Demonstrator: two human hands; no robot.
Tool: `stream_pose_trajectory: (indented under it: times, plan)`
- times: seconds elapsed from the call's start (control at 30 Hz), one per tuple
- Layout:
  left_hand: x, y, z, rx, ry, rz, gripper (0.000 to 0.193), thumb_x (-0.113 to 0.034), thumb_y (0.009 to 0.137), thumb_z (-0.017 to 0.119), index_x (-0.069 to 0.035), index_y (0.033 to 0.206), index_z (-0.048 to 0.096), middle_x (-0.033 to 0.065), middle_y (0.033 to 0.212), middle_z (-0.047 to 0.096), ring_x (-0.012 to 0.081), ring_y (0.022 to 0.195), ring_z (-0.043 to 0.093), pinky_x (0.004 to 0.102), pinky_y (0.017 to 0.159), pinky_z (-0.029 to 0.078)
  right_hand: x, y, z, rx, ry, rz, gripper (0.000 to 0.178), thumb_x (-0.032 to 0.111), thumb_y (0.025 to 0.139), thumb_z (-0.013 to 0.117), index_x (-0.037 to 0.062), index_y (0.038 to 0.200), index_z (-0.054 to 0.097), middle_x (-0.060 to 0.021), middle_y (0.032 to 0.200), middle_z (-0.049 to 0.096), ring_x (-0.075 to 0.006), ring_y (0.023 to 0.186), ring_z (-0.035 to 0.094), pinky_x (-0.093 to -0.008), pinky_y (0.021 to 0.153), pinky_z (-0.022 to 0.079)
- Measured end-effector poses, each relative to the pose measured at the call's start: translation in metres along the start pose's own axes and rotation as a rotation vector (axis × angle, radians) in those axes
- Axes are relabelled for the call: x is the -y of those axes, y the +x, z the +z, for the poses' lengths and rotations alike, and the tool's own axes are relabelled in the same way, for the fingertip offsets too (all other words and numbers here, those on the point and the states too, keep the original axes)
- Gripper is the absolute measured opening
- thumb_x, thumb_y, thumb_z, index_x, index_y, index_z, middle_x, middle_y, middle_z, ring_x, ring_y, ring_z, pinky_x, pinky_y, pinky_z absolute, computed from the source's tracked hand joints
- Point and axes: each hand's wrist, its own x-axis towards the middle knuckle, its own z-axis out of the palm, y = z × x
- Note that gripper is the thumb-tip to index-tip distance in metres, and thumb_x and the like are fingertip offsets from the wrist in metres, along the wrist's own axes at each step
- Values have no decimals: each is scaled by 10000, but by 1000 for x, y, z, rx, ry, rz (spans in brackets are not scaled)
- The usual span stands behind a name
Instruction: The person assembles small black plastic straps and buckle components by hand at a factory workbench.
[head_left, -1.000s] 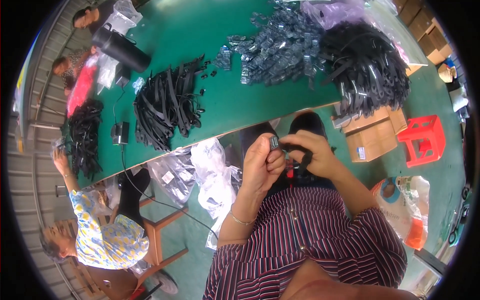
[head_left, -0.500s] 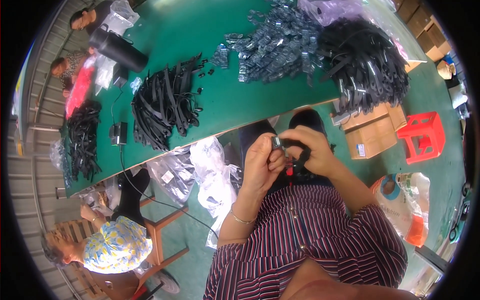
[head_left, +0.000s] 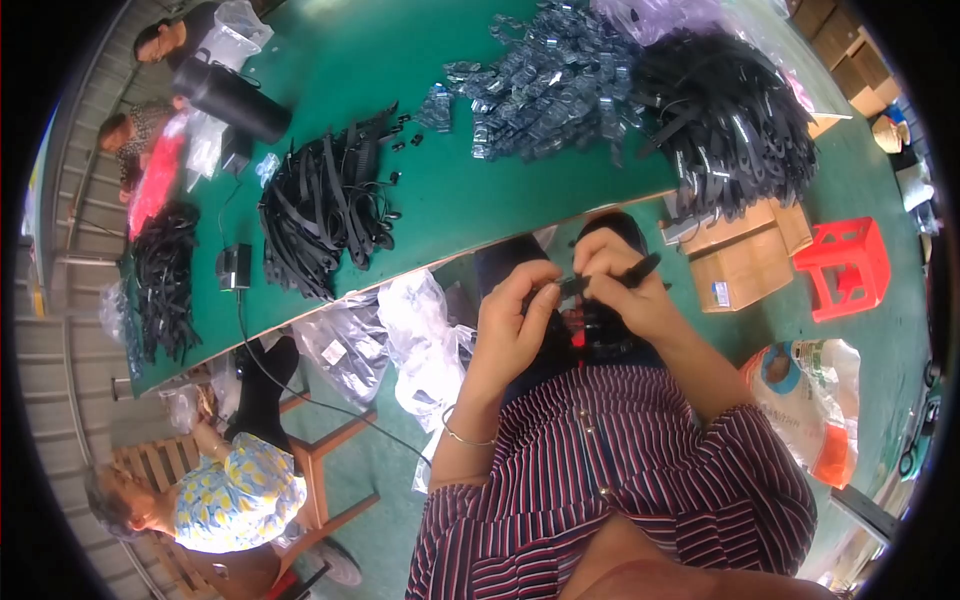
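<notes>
Above my lap, my left hand (head_left: 512, 318) and my right hand (head_left: 630, 292) meet at the fingertips, both closed. Between them is a short black strap (head_left: 643, 268), whose free end sticks out past my right fingers. My left thumb and forefinger pinch a small dark part at its other end; the fingers hide most of it. On the green table (head_left: 350, 60) ahead lie a bundle of black straps (head_left: 325, 205), a heap of shiny dark clear-looking buckle-like pieces (head_left: 560, 90) and a larger pile of black straps (head_left: 730, 125).
A black bottle (head_left: 232, 100) and a black power adapter (head_left: 235, 267) lie at the table's left. Clear plastic bags (head_left: 410, 330) hang below its edge. To the right are a cardboard box (head_left: 745, 260), a red stool (head_left: 848, 270) and a printed sack (head_left: 805, 405). A seated person (head_left: 235, 490) works at left.
My hands have turned and drawn together. The shiny piece that showed at my left fingertips is now covered, and the strap's end now points out to the right.
</notes>
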Motion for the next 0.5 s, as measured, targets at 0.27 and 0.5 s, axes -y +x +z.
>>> stream_pose_trajectory:
  times: [0.27,0.5]
  plan:
    - [1,-2,-9,189,-624,-242,120,-107,880,529,-24,964,548,17,865,547,103,792,543,225,749,431,1,4,4,61,-179,-85,323,15,629,755,14,915,606,-60,852,548,-158,810,552,-266,665,442]
    - [2,-5,-4,199,-860,-308,134,-149,836,573,-36,809,505,40,808,556,107,730,529,217,693,404,0,1,6,93,-154,-61,233,34,701,707,5,913,615,-67,842,538,-158,766,552,-260,653,441]
